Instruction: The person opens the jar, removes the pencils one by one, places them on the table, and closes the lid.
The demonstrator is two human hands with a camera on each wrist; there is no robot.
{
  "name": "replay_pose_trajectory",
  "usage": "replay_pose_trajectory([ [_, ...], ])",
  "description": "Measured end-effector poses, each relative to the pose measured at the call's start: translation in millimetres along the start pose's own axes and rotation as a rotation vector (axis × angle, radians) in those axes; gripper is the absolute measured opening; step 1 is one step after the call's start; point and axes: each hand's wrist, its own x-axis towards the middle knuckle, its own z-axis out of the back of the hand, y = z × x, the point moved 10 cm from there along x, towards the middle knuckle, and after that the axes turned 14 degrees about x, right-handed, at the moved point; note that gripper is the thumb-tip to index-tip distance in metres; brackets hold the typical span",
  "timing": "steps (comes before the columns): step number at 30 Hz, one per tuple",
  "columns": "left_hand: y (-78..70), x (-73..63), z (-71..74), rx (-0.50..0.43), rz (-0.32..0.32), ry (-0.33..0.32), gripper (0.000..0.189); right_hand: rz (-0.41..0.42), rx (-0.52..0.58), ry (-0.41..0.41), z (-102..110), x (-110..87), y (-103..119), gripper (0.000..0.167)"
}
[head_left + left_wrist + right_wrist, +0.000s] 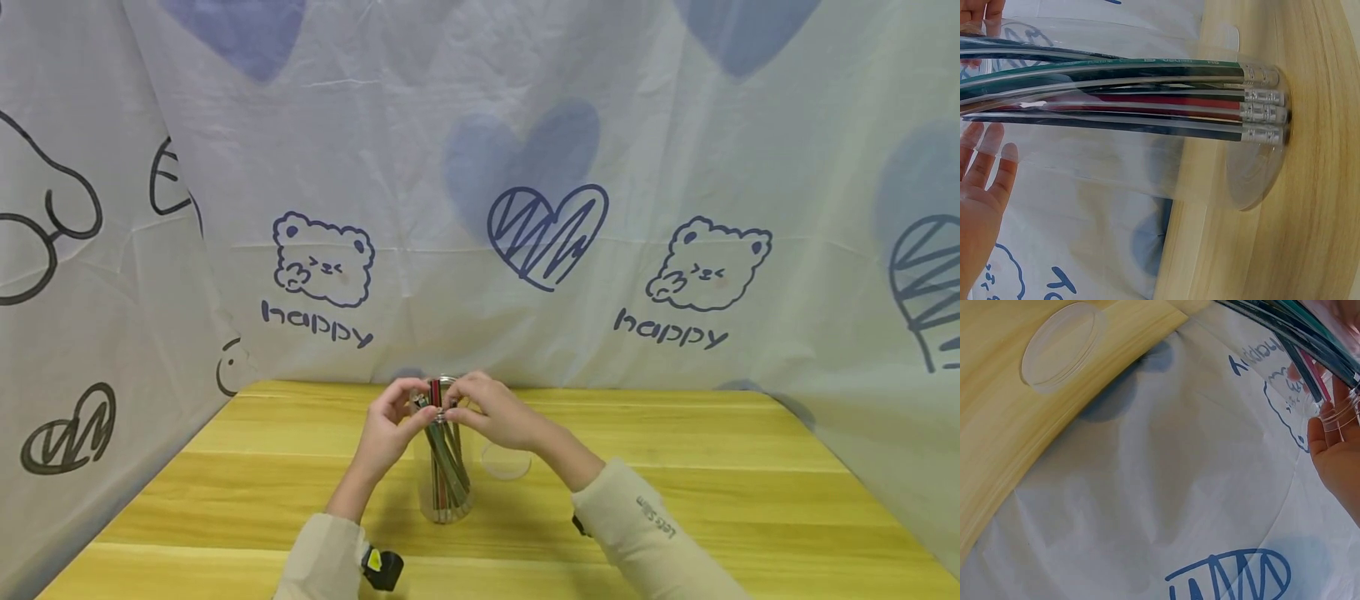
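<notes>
A tall clear plastic jar (442, 504) stands upright on the table, holding several pencils (447, 467) in dark green, black and red. Their ferrules and eraser ends rest near the jar's base, plain in the left wrist view. My left hand (386, 425) grips the jar's upper left side, fingers and thumb bent around it. From the other side, my right hand (491, 408) holds the jar near its rim (1338, 415), fingertips close to the pencil tops. The hands partly hide the jar's mouth. Right of the jar lies a round clear lid (506, 461).
The wood-grain table (712, 508) extends to both sides of the jar. Behind it hangs a pale cloth (450, 317) printed with hearts and bears, and more cloth hangs at the left. A black device (382, 569) is strapped at the left wrist.
</notes>
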Motion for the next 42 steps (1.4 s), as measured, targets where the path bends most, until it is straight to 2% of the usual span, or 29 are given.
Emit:
replay_pose_trajectory([
  [4,0.2,0.1,-0.4,-0.003,0.001,0.001,0.025,-0.034,0.047,-0.002,1.7,-0.8,-2.7,0.010],
  [9,1.3,0.5,-1.2,-0.007,0.004,0.003,0.024,-0.009,0.085,-0.031,8.3,-2.3,0.6,0.016],
  [12,2.7,0.8,-1.1,-0.005,0.009,-0.003,0.024,0.021,0.125,-0.080,14.6,-2.3,3.2,0.019],
  [18,3.3,0.9,-0.7,0.001,0.002,-0.013,0.025,0.063,0.291,-0.219,27.7,-2.1,2.9,0.018],
  [20,3.6,1.0,-0.4,0.003,0.000,-0.015,0.025,0.084,0.313,-0.265,32.4,-2.8,3.6,0.017],
  [28,3.7,0.4,-0.1,0.003,0.010,-0.018,0.025,0.250,0.306,-0.435,53.3,-10.6,15.7,0.007],
  [33,3.6,0.1,-0.5,0.009,0.020,-0.018,0.024,0.334,0.261,-0.528,65.4,-16.7,23.8,0.013],
  [36,3.1,0.1,-0.3,0.006,0.019,-0.021,0.025,0.356,0.244,-0.559,69.8,-17.7,26.5,0.019],
  [39,3.3,-0.1,-0.1,0.003,0.026,-0.022,0.024,0.343,0.246,-0.586,73.0,-18.7,27.8,0.024],
  [42,4.5,-0.3,-0.1,0.002,0.032,-0.022,0.024,0.334,0.301,-0.610,76.4,-20.5,31.9,0.031],
])
